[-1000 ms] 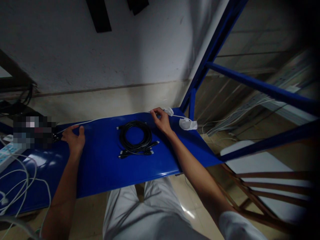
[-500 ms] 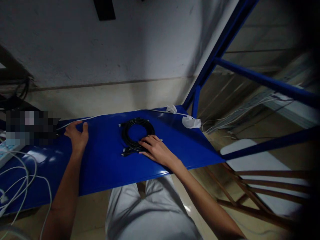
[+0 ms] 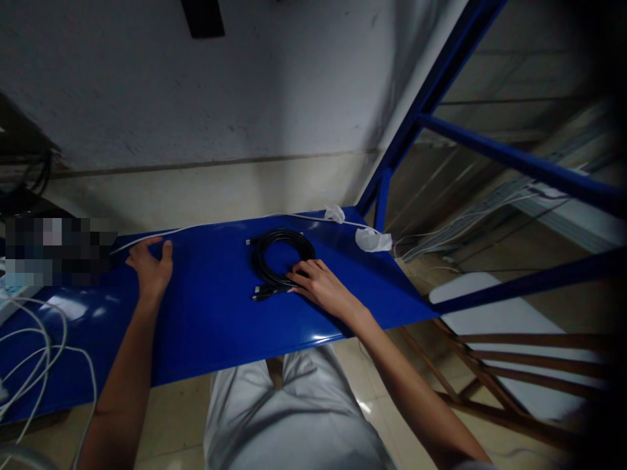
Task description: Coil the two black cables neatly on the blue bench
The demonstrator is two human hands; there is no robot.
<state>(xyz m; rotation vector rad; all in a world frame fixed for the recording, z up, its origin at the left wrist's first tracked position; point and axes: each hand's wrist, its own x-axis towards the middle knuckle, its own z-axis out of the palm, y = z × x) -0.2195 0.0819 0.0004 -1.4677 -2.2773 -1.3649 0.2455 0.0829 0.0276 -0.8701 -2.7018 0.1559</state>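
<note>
A coil of black cables (image 3: 260, 266) lies on the blue tabletop (image 3: 210, 320), with several plug ends sticking out on its left side. My right hand (image 3: 316, 282) has its fingers over the coil's near right edge, gripping it against the table. Further left, my left hand (image 3: 151, 264) is over the table with its thumb apart from curled fingers, and nothing shows in it. A thin white cable (image 3: 183, 228) along the back of the table passes just behind this hand.
Two crumpled white wads (image 3: 373, 239) sit at the back right corner. Loose white cables (image 3: 49, 352) and a white power strip (image 3: 19, 297) occupy the left end. A blue metal frame (image 3: 382, 196) rises at the right, near a wooden chair (image 3: 490, 307).
The black cable coil has slid to the right across the table with my right hand on it. My left hand has stayed nearly still.
</note>
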